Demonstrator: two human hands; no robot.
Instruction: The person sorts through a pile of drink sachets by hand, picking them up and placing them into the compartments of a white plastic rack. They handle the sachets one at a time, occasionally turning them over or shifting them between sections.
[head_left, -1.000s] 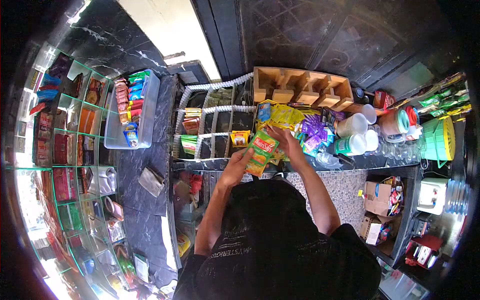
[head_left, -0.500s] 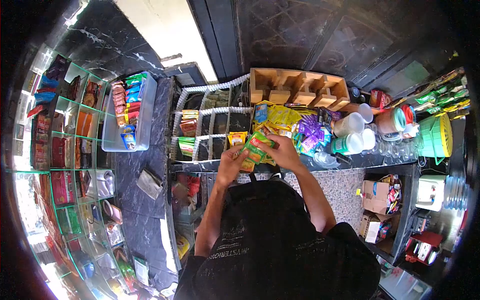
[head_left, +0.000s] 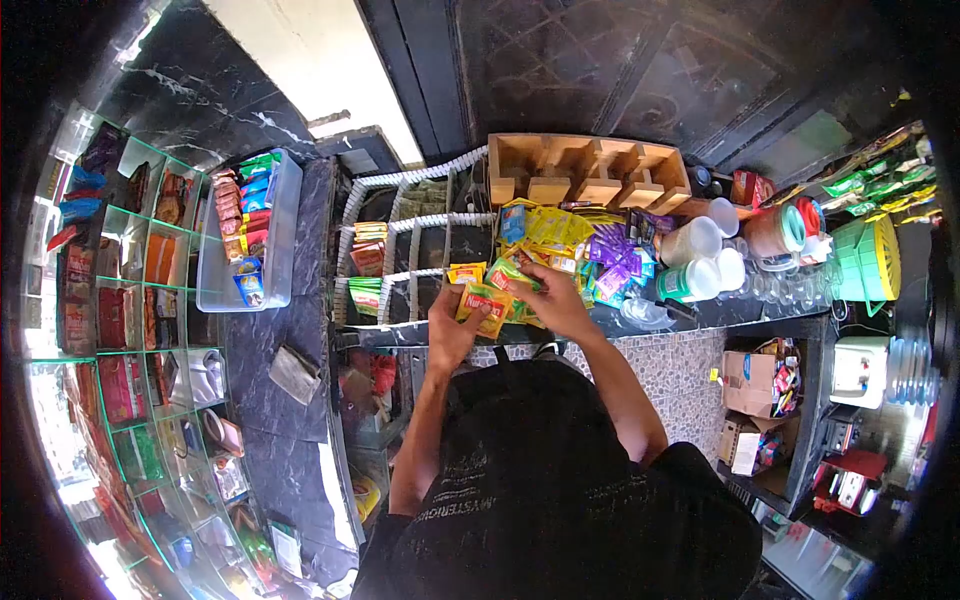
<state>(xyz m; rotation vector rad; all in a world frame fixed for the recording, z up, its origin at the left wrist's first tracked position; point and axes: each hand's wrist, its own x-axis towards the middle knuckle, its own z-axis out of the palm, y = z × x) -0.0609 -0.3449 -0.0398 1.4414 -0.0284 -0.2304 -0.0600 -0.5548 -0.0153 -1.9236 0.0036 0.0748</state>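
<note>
My left hand (head_left: 452, 327) is closed on an orange-and-yellow sachet (head_left: 483, 312), its thumb across the printed front. To its right, my right hand (head_left: 557, 303) pinches a green sachet (head_left: 507, 274) between thumb and fingers, just above the orange one. Beneath and beyond both hands, yellow sachets (head_left: 560, 228) and purple sachets (head_left: 614, 252) lie in a loose pile on the dark counter. A white-edged divided rack (head_left: 396, 272) stands left of the hands, with green sachets (head_left: 365, 296) and orange-red sachets (head_left: 368, 250) in some compartments.
A wooden compartment box (head_left: 588, 165) stands behind the pile. Plastic jars (head_left: 690, 242) and a green bucket (head_left: 862, 262) are to the right. On the left are a clear plastic bin (head_left: 285, 225) of packets and a glass display shelf (head_left: 150, 270). Cardboard boxes (head_left: 750, 385) sit below the counter.
The green sachet, earlier between both hands, is now in my right hand alone, slightly farther away. The left hand now shows the orange-and-yellow sachet. The view has shifted slightly.
</note>
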